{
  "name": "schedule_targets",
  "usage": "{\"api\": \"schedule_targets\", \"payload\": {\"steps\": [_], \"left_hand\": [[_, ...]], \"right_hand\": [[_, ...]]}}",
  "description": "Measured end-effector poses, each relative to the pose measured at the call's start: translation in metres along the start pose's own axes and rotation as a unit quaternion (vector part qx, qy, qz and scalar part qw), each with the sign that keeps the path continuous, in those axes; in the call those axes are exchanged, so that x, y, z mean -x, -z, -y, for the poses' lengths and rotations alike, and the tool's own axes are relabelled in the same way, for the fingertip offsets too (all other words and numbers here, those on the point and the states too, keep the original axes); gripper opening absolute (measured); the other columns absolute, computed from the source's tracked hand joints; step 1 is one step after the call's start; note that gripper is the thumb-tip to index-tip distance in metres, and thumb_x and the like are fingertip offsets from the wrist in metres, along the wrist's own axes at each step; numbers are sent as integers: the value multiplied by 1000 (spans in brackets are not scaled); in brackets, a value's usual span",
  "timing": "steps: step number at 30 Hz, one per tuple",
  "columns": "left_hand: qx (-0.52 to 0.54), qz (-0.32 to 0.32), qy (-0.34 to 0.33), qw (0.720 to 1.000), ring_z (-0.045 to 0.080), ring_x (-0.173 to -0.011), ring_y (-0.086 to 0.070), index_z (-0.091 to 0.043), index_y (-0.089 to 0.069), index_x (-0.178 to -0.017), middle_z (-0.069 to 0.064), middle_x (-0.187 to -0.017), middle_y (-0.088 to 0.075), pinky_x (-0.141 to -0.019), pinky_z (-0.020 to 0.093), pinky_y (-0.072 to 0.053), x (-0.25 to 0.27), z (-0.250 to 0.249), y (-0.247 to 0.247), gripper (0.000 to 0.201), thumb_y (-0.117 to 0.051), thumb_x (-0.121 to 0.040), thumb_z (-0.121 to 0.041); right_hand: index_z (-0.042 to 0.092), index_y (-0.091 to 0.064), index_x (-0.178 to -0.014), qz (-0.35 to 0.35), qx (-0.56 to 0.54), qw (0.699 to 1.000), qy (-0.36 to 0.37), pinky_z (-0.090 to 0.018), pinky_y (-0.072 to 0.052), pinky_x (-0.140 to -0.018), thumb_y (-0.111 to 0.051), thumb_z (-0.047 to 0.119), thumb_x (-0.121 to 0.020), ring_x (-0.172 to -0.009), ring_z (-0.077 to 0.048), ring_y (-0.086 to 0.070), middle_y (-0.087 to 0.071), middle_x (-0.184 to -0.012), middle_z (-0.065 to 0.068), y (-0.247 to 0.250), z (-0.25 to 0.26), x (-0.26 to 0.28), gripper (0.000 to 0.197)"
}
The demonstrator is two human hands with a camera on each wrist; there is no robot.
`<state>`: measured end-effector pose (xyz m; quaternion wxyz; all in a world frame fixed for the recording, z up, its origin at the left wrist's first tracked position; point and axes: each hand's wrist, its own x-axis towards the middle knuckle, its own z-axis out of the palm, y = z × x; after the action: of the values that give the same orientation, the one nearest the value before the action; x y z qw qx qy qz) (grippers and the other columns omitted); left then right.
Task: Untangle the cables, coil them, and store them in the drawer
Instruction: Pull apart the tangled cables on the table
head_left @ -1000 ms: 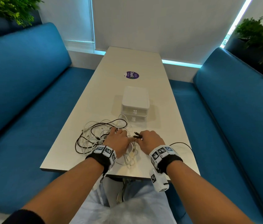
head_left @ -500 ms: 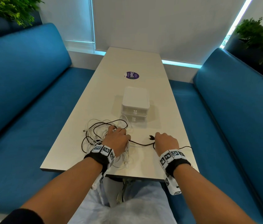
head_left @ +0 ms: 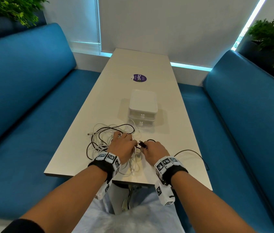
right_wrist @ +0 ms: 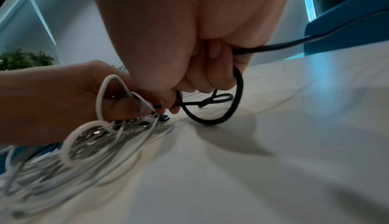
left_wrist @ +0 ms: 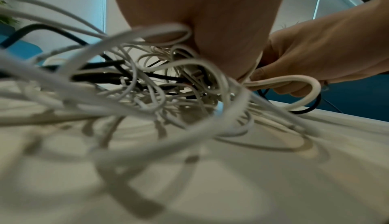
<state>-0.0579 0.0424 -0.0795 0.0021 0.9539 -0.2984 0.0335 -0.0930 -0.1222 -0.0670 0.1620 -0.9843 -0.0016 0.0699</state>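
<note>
Fingers of the right hand (right_wrist: 202, 71) are curled tight round the black cable (right_wrist: 238, 84), a loop of it hanging below the knuckles and one run trailing off toward the table's right edge. Fingers of the left hand (right_wrist: 69, 101) are bent down into the tangle (head_left: 114, 145), thumb and forefinger pinching white strands (right_wrist: 109, 94) and, as far as the right wrist view shows, the black cable just beside the right hand.

Taking the drawer unit (head_left: 142, 109) as the landmark: the tangle lies on the table (head_left: 75, 152) on the near-left side of it, its farthest loops almost at the unit's front. Both hands sit nearer still, the left on the heap, the right just beside it, in front of the unit's right half.

By my judgement the task is at an early stage. One black cable is partly drawn out to the right; white and black strands are still knotted together, nothing is coiled, and both drawers appear closed with nothing stored.

From the head view come the layout, the black plug end (head_left: 143, 144) poking up between the hands, and the slack black run (head_left: 191, 153) curving over the table's right edge. It hides the fingertips, which only the wrist views reveal. The left wrist view shows the crossings inside the heap, white loops (left_wrist: 147, 81) over black strands (left_wrist: 101, 76), though blurred. Neither wrist view shows the drawers.
</note>
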Motion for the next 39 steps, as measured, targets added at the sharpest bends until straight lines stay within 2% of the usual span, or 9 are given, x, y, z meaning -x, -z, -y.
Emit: {"api": "schedule_targets", "payload": {"steps": [5, 8, 14, 16, 19, 23, 30, 36, 39], "left_hand": [[-15, -9, -13, 1000, 23, -117, -47, -31, -64, -119, -4, -113, -57, -107, 49, -23, 0, 7, 0, 29, -49, -95, -24], [-25, -14, -14, 999, 24, -117, -48, -31, -64, -119, -4, -115, -58, -107, 50, -23, 2, 11, 0, 29, -53, -93, -23], [-34, 6, -11, 999, 24, -121, -45, -30, -60, -121, -2, -117, -56, -109, 51, -19, -3, 4, 2, 31, -50, -94, -20], [-31, 8, -6, 999, 25, -120, -45, -29, -60, -121, 0, -115, -56, -108, 51, -19, -4, 3, 2, 30, -49, -94, -22], [-32, 13, -2, 999, 25, -120, -45, -29, -59, -122, 1, -115, -57, -107, 51, -18, -5, 1, 4, 29, -46, -96, -24], [-15, 9, 5, 1000, 24, -120, -45, -28, -59, -121, 0, -113, -56, -107, 50, -19, -4, -1, 5, 30, -44, -95, -24], [15, 1, 4, 1000, 22, -117, -45, -30, -62, -118, -2, -110, -54, -109, 47, -20, -1, 2, 3, 29, -48, -94, -21], [5, -7, -16, 1000, 22, -115, -47, -33, -65, -117, -4, -109, -56, -107, 48, -23, 1, 3, 3, 29, -51, -94, -22], [-9, -4, -26, 1000, 22, -117, -46, -34, -63, -121, -4, -114, -57, -107, 48, -24, 2, 7, 7, 31, -50, -96, -24]], "right_hand": [[17, -64, -112, 0, 92, 995, -32, -34, -49, -71, -44, 34, -101, -91, -30, -64, -65, -101, -7, 16, -19, -3, 28], [15, -63, -112, -9, 147, 986, -73, -33, -47, -69, -42, 27, -101, -90, -28, -64, -64, -101, -7, 27, -42, -1, 26], [15, -63, -110, -15, 144, 983, -108, -32, -47, -70, -44, 23, -98, -90, -26, -65, -64, -101, -6, 23, -39, 3, 23], [14, -60, -107, -27, 121, 987, -101, -32, -45, -68, -44, 27, -99, -89, -28, -64, -63, -101, -7, 21, -29, 3, 22], [15, -55, -108, -43, 75, 995, -49, -34, -46, -67, -41, 30, -100, -88, -31, -63, -65, -98, -9, 15, -14, 2, 22], [17, -60, -104, 7, -6, 1000, 6, -41, -53, -70, -42, 32, -99, -86, -31, -64, -67, -92, -8, 6, 3, -5, 25], [18, -66, -109, 22, -53, 998, 6, -39, -53, -73, -49, 32, -98, -88, -29, -64, -70, -95, -7, -1, 0, -6, 25], [21, -62, -107, 22, 49, 998, 21, -37, -53, -68, -44, 38, -101, -82, -30, -63, -67, -91, -7, 2, -3, -8, 26], [19, -60, -111, 15, 137, 990, 35, -35, -47, -64, -42, 36, -102, -84, -31, -63, -64, -94, -8, 10, -11, -8, 26]]}}
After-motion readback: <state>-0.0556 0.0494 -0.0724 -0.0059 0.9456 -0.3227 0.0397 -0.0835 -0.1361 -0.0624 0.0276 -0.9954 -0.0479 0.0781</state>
